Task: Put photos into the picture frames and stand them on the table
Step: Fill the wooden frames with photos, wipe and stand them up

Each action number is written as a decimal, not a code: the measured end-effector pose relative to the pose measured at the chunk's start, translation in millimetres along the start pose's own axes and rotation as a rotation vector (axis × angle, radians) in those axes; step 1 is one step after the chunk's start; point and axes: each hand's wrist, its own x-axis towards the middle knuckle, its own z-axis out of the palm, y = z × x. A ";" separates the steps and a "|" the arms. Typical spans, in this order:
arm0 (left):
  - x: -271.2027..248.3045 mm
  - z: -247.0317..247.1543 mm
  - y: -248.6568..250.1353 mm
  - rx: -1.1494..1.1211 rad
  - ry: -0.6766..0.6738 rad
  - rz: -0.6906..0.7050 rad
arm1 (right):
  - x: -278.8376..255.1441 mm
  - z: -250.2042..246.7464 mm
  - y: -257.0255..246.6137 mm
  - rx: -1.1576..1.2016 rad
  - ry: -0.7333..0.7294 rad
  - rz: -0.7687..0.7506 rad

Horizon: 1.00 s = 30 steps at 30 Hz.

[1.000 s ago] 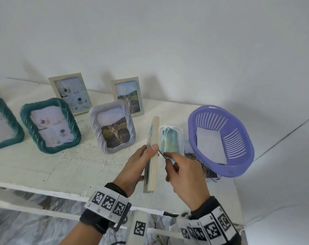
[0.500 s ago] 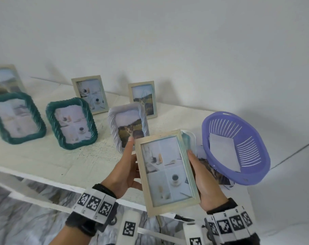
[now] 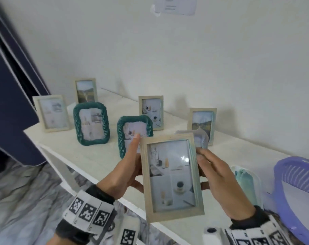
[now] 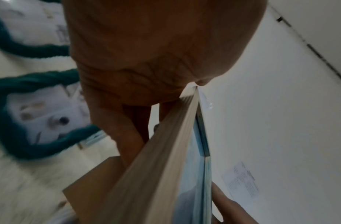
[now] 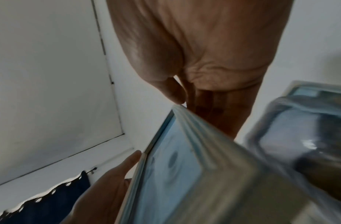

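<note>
A light wooden picture frame [image 3: 171, 175] with a photo of a cup and desk scenes is held upright, facing me, above the front edge of the white table [image 3: 97, 156]. My left hand [image 3: 127, 174] grips its left edge, with the fingers behind and one finger pointing up. My right hand [image 3: 215, 175] grips its right edge, thumb in front. The left wrist view shows the wooden frame [image 4: 156, 174] edge-on under the left hand [image 4: 146, 60]. In the right wrist view the wooden frame [image 5: 185, 174] sits below the right hand [image 5: 204, 53].
Several filled frames stand on the table: two teal ones [image 3: 91, 123] [image 3: 132, 131], wooden ones [image 3: 52, 113] [image 3: 86, 90] [image 3: 151, 112] [image 3: 202, 123] and a lavender one [image 3: 200, 138] behind the held frame. A purple basket [image 3: 295, 191] and a small white tray [image 3: 245, 181] sit at the right. A dark curtain [image 3: 6, 103] hangs left.
The wooden frame went from edge-on to facing me, and both hands now hold its sides. My view has swung left, bringing more standing frames into sight.
</note>
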 end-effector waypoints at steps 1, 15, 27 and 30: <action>0.6 -14.1 8.2 0.011 0.013 0.023 | 12.7 7.9 -8.3 -0.040 0.007 -0.073; 100.7 -253.9 166.9 0.108 0.165 0.332 | 288.8 134.3 -130.5 -0.393 0.087 -0.440; 244.5 -373.9 181.5 0.101 0.018 0.068 | 433.5 199.4 -100.9 -0.670 -0.084 -0.158; 275.2 -385.7 169.3 0.077 -0.023 -0.003 | 454.6 205.7 -86.1 -0.731 -0.138 -0.074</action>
